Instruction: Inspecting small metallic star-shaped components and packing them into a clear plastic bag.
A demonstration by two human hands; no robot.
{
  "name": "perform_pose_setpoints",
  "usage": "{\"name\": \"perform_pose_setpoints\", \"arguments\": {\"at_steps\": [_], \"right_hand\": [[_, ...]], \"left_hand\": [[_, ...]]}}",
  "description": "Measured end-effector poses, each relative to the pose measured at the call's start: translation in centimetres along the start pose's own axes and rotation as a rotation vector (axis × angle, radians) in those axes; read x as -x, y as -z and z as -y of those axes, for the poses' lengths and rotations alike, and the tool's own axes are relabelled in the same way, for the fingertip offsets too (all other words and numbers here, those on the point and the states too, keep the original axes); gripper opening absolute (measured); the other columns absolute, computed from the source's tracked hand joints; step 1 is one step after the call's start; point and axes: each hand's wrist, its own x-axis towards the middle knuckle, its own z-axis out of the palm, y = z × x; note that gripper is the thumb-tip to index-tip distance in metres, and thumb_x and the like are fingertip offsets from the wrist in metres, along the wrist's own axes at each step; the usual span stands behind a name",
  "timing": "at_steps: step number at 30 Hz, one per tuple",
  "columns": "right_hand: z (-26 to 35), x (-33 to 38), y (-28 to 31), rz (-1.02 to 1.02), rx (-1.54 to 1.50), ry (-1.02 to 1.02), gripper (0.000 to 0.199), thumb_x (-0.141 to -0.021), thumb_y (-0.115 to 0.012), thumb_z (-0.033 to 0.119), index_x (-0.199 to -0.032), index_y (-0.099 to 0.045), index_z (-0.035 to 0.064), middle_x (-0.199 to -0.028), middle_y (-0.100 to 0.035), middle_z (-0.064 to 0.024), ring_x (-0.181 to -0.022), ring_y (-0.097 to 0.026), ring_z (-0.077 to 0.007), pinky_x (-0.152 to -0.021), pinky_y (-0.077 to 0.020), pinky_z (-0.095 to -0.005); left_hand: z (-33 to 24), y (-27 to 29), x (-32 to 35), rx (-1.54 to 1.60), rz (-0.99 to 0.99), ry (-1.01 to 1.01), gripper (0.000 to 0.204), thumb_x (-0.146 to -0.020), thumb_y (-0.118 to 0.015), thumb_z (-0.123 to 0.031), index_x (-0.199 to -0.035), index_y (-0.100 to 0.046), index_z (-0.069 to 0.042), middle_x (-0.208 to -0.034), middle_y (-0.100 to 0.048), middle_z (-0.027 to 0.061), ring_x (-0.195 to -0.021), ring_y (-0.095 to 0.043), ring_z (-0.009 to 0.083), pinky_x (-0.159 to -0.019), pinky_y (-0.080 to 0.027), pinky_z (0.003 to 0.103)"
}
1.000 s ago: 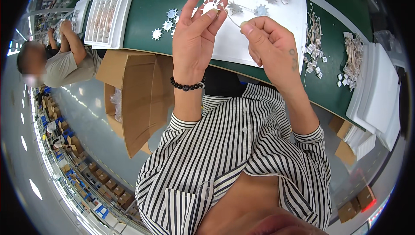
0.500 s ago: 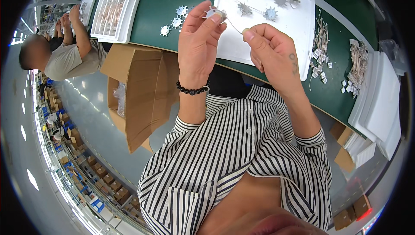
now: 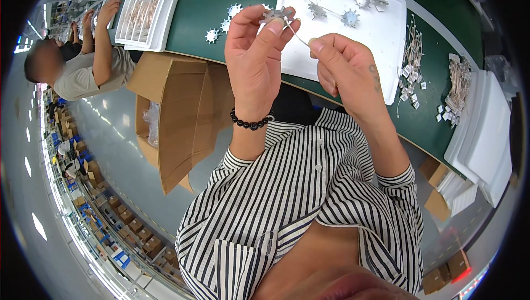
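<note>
Both hands have risen closer since earlier. I see my left hand (image 3: 255,59) pinching a small, light star part (image 3: 274,16) by its body, while my right hand (image 3: 345,68) nips its thin, bendy wire (image 3: 296,32); I judge it fragile.

A small grey star-shaped part (image 3: 274,15) with short spikes round its rim is pinched at the fingertips of the left hand (image 3: 255,59), held up in the air above the near edge of the green table (image 3: 221,1). It is tilted, its spiked rim showing above the thumb and forefinger. From it a thin pale wire (image 3: 298,33) runs down and to the right in a straight slanted line to the right hand (image 3: 345,68), which pinches the wire's far end between thumb and forefinger. The wire looks taut between the two hands. Finer detail of the part is too small to make out.
</note>
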Motion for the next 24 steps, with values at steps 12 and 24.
{"name": "perform_pose_setpoints", "arguments": {"at_steps": [12, 24], "right_hand": [[0.1, 0.1, -0.5, -0.080, 0.048, 0.052, 0.018, -0.102, -0.063, 0.016, -0.094, -0.064, 0.0003, -0.057, -0.044, 0.0041, -0.049, -0.036, -0.0049, -0.047, -0.0313, -0.0189], [-0.2, 0.1, -1.1, -0.278, 0.639, 0.598, 0.010, -0.096, -0.070, 0.009, -0.092, -0.065, 0.0012, -0.061, -0.051, 0.0042, -0.053, -0.039, -0.0059, -0.049, -0.0304, -0.0208]], "left_hand": [[-0.1, 0.2, 0.1, -0.064, 0.020, -0.044, 0.028, -0.094, -0.062, 0.007, -0.120, -0.057, -0.001, -0.110, -0.061, 0.0102, -0.115, -0.066, 0.0304, -0.102, -0.055, 0.044], [-0.3, 0.0, 0.5, -0.162, 0.033, -0.040, 0.027, -0.094, -0.063, 0.008, -0.119, -0.058, -0.001, -0.106, -0.063, 0.0107, -0.109, -0.069, 0.0289, -0.099, -0.056, 0.039]]}}
